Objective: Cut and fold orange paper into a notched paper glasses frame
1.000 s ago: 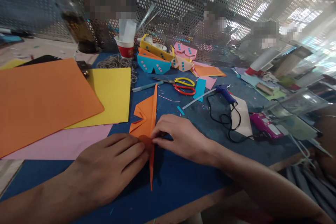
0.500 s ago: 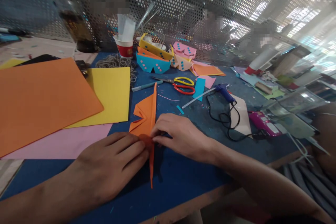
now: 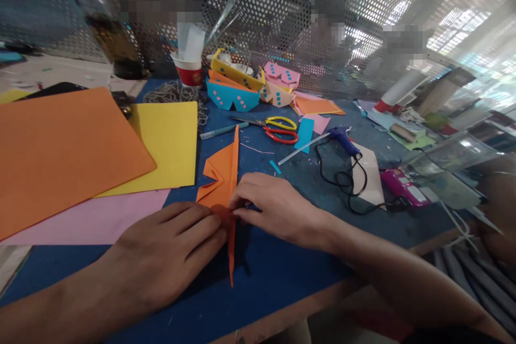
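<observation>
A folded piece of orange paper (image 3: 220, 167) lies on the blue tabletop in front of me, with a V-shaped notch on its left side and a narrow folded strip along its right edge. My left hand (image 3: 171, 250) rests over its lower half, fingers together and fingertips bent on the paper; the thumb is hidden. From the other side, my right hand (image 3: 274, 205) pinches the narrow strip near its middle between thumb and fingers. Just beyond the paper's tip lies a blue-green pen (image 3: 224, 130). Scissors (image 3: 278, 128) with yellow and red handles are close by.
Large orange (image 3: 68, 156), yellow (image 3: 173, 145) and pink sheets (image 3: 100, 217) overlap at left. Behind stand paper glasses-shaped pieces (image 3: 234, 95), a paper cup (image 3: 188, 72) and grey cord (image 3: 171, 93). At right are a blue glue gun (image 3: 344, 141) with its cable and a pink power strip (image 3: 403, 188).
The view has shifted slightly. Both hands keep their places on the orange paper, and I see no clear change in the fold.
</observation>
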`<action>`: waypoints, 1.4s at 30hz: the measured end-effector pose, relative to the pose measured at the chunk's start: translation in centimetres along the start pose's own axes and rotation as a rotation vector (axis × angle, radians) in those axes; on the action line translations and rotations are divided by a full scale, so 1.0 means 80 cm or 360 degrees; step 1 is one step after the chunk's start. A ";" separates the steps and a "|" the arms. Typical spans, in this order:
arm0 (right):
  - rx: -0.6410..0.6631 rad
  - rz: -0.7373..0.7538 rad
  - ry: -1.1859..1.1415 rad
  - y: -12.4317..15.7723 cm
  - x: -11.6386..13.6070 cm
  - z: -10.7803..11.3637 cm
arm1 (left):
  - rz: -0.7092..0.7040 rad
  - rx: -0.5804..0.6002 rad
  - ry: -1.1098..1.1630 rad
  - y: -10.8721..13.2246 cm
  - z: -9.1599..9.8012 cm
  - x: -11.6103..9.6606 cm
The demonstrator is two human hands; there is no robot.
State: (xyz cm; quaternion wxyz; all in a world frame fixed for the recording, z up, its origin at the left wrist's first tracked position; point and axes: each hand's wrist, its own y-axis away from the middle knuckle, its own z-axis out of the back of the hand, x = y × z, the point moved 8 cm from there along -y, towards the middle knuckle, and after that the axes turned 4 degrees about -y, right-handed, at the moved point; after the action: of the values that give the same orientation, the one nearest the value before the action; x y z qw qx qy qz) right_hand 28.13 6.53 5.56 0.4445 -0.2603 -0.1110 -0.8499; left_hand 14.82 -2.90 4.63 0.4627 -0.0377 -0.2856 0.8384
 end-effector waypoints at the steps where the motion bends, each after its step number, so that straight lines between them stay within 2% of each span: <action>1: 0.0006 -0.0007 -0.0001 -0.001 0.000 0.000 | 0.0020 -0.0009 0.0001 -0.001 -0.001 0.001; 4: 0.0026 -0.0022 -0.0028 -0.004 0.000 0.001 | 0.0016 -0.0098 -0.0032 -0.005 0.000 0.002; 10: 0.0036 -0.0012 -0.0147 -0.008 -0.002 0.004 | -0.0019 -0.0147 -0.0051 -0.019 0.002 0.010; 18: 0.0077 -0.0021 -0.0215 -0.009 -0.006 0.004 | -0.0014 -0.0094 0.0026 -0.022 -0.002 0.013; 19: 0.0087 -0.0021 -0.0221 -0.010 -0.005 0.004 | 0.0007 -0.0179 0.0017 -0.021 0.004 0.015; 24: 0.0150 -0.0041 -0.0264 -0.012 -0.005 0.005 | 0.0031 -0.0073 0.0006 -0.026 -0.001 0.020; 31: 0.0245 -0.0082 -0.0306 -0.014 -0.007 0.004 | 0.0203 -0.0031 0.0097 -0.032 -0.007 0.035; 35: 0.0228 -0.0135 -0.0334 -0.015 -0.009 0.006 | 0.0324 0.0029 0.0271 -0.028 -0.015 0.043; 42: 0.0260 -0.0154 -0.0432 -0.018 -0.013 0.008 | 0.0474 0.0019 0.0440 -0.022 -0.023 0.051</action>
State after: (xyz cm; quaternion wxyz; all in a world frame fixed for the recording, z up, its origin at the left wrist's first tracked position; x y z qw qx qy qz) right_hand 27.68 8.37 5.63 0.4038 -0.3301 -0.2511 -0.8155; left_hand 14.41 1.88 4.83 0.3687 -0.1917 -0.2057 0.8860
